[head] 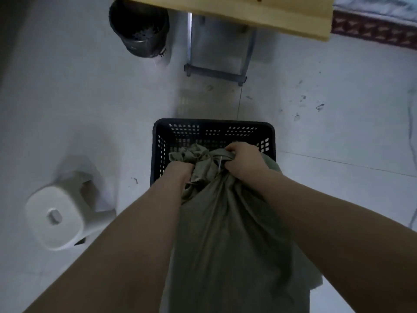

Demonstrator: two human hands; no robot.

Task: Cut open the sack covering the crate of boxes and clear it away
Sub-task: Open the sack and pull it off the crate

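A grey-green cloth sack (225, 233) hangs bunched between my forearms, its gathered top over a black perforated plastic crate (212, 128) on the floor. My left hand (180, 173) grips the bunched cloth on the left, its fingers buried in the folds. My right hand (242, 158) grips the gathered neck on the right. A thin pale string or tie shows at the neck between the hands. The sack hides most of the crate's inside; no boxes are visible.
A white plastic stool (61, 216) stands on the pale tiled floor at the left. A black bin (140, 28) sits at the back left beside a wooden table (248, 14) with grey metal legs. A patterned red cloth edge (374, 30) shows at the top right.
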